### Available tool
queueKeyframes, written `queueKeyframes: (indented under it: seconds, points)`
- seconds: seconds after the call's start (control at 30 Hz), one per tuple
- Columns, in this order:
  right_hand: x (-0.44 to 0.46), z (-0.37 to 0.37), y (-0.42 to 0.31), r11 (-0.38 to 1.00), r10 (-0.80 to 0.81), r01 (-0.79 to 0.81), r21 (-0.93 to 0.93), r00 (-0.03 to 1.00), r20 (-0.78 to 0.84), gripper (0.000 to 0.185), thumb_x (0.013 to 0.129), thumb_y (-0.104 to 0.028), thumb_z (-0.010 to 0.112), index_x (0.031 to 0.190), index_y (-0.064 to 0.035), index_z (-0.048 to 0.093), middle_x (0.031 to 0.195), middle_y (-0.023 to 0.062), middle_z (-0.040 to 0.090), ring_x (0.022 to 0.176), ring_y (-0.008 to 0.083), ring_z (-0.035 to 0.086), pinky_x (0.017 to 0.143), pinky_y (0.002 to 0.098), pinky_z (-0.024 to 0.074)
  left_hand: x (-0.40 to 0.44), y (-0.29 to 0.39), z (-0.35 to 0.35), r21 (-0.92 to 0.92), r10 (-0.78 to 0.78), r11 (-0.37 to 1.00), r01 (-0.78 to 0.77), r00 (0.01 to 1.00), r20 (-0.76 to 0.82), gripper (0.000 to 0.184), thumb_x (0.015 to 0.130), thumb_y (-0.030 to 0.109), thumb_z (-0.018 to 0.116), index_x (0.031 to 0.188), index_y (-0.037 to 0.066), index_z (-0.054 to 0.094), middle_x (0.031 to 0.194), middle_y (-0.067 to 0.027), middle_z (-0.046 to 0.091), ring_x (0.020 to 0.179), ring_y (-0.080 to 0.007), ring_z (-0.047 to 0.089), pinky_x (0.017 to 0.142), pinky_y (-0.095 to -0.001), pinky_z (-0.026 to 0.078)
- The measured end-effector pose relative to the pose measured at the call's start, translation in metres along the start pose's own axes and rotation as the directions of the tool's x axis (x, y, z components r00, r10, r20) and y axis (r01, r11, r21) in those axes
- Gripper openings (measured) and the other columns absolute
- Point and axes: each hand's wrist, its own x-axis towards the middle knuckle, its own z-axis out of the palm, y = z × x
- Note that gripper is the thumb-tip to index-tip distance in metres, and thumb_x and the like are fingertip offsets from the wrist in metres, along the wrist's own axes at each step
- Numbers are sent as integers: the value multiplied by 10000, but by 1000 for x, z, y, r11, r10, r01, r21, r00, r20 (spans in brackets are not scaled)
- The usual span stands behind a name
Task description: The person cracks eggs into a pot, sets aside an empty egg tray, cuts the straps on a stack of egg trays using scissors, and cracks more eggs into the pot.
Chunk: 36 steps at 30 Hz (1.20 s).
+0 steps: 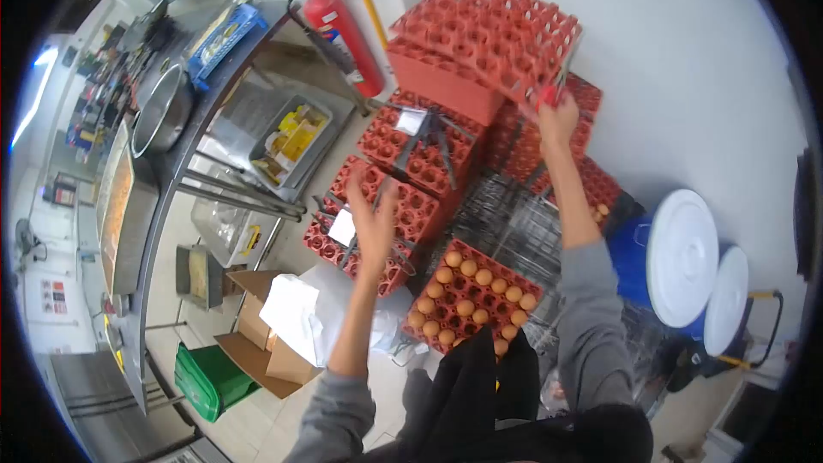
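Red egg trays (480, 26) stand in a tall stack just beyond and to the left of my right hand (558, 116), their cupped top layer tilted. My right hand is closed around a red-handled tool (547, 96), with a thin metallic part reaching up beside the edge of the trays. It may be scissors, but blur keeps me from being sure, and I cannot tell whether my fingers also touch the trays.

My left hand (373, 221) is open, fingers spread, over a nearer strapped stack (413, 213) of the same red trays. I cannot tell whether it touches them. Dark straps cross that stack, and a white label (343, 227) sits just left of my fingers. Beyond my left hand is another strapped stack (420, 153), with its own white label (411, 123).

Between my forearms, nearer to me than either hand, lies a red tray (484, 298) partly filled with brown eggs (465, 307). Dark film-wrapped goods (489, 210) fill the space between my hands.

To the right of my right forearm is a blue drum (630, 259) with a white lid (683, 257). Well beyond my left hand stands a red fire extinguisher (343, 39). Left of and nearer than that hand are a white bag (293, 313), a cardboard box (287, 364) and a green bin (206, 384).
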Motion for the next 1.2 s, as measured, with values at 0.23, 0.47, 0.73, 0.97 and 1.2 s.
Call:
queueKeyframes:
  seconds: [0.23,0.47,0.73,0.97,1.2]
  points:
    - [79,72,107,937,125,-123,-326,992,-15,289,764,-37,637,997,75,509,946,187,590,730,273,655,550,346,586,-220,-60,-47,207,-513,849,486,851,106,549,808,107,613,1283,-15,367,1266,-207,412,1207,-346,384,1006,-414,319]
    - [61,69,76,933,132,-113,-340,991,32,362,761,97,514,1107,107,407,934,259,579,698,355,663,624,379,599,-284,-88,-72,271,-575,794,544,817,45,501,811,132,624,1238,-21,411,1267,-216,410,1202,-360,385,1011,-408,318]
    - [64,39,49,986,107,-71,-154,964,243,364,802,79,476,1144,87,349,948,240,581,718,356,664,605,365,591,-262,-87,-74,235,-565,808,540,824,51,497,789,113,612,1233,-1,420,1289,-214,393,1203,-363,382,1010,-416,318]
    - [125,2,-25,950,31,105,-294,905,424,280,844,-17,512,1093,92,445,1033,216,604,813,314,664,689,329,576,-295,-108,-81,267,-584,791,551,810,56,536,790,149,645,1268,83,412,1292,-146,391,1172,-316,420,928,-477,382]
    - [231,-36,-9,952,68,20,-305,959,275,368,872,-223,589,1103,42,483,935,134,609,812,262,641,681,344,569,-314,-112,-79,323,-654,717,617,757,5,535,793,200,657,1262,100,419,1299,-147,380,1178,-334,418,920,-491,393]
